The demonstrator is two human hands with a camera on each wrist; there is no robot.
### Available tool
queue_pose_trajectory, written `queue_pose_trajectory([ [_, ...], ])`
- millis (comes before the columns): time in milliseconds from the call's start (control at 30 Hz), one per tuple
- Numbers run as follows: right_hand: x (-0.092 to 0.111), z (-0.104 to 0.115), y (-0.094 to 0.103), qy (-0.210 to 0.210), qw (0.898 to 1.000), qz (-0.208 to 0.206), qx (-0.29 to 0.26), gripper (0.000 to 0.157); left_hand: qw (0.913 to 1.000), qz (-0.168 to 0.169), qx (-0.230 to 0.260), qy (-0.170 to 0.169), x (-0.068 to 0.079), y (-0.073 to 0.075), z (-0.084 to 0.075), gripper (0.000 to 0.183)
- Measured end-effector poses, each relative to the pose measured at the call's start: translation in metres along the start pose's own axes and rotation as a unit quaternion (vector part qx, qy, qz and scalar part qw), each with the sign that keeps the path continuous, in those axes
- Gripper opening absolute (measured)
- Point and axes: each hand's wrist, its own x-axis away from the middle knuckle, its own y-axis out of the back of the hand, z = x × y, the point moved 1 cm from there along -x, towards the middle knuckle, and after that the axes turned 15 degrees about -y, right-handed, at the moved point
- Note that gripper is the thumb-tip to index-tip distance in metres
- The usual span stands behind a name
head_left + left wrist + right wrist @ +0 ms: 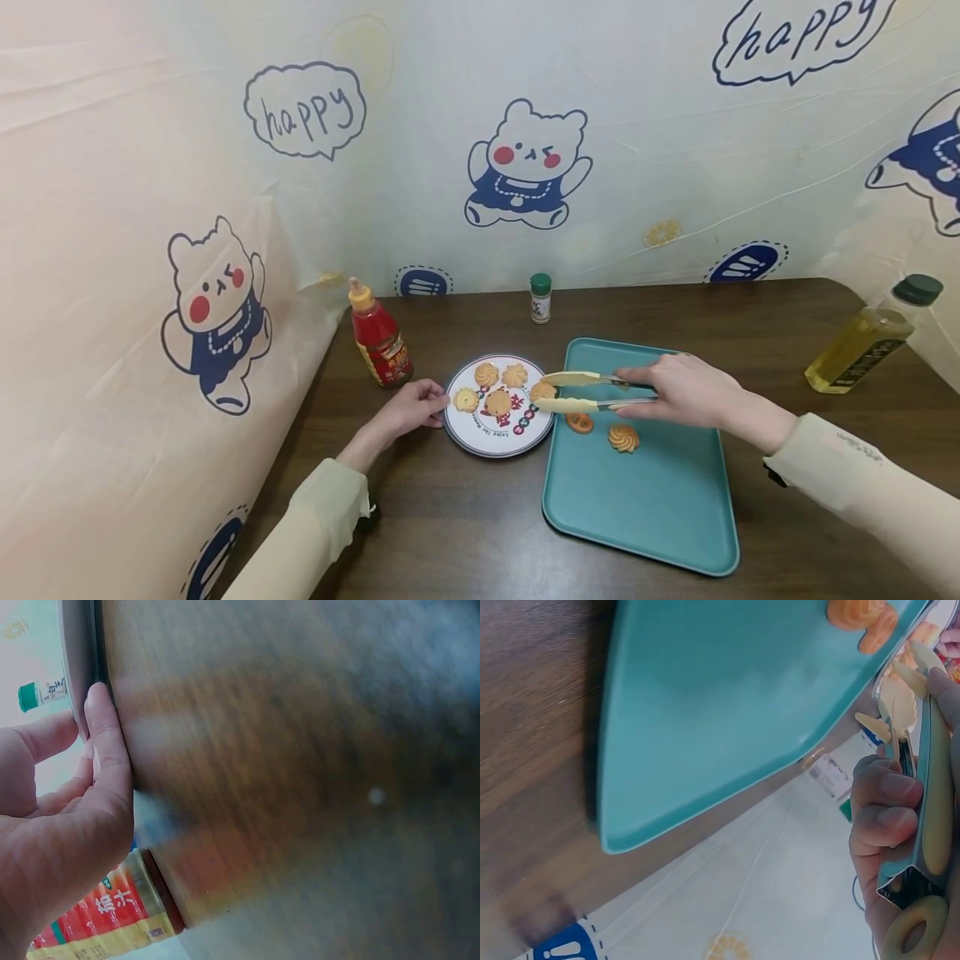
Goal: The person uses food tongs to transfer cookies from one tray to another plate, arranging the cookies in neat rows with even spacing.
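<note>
My left hand pinches the left rim of a round white plate with printed red figures; the left wrist view has the thumb on one side of the rim and fingers on the other. Several cookies lie on the plate, among them a swirled one. My right hand grips metal tongs with cream-coloured tips. Between those tips is a round cookie, over the plate's right edge. Below the tongs, a pretzel-shaped cookie and a swirled cookie lie on a teal tray.
A red sauce bottle with a yellow cap stands beyond my left hand. Behind the plate is a small green-capped shaker. An oil bottle stands at the far right. A printed sheet hangs behind the brown table.
</note>
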Motion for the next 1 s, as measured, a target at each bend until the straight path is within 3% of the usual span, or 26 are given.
queue_pose_trajectory([
  [1000, -0.017, 0.026, 0.012, -0.002, 0.999, 0.038, 0.030, 0.068, 1.0000, 0.002, -0.007, 0.004, -0.001, 0.000, 0.000, 0.025],
])
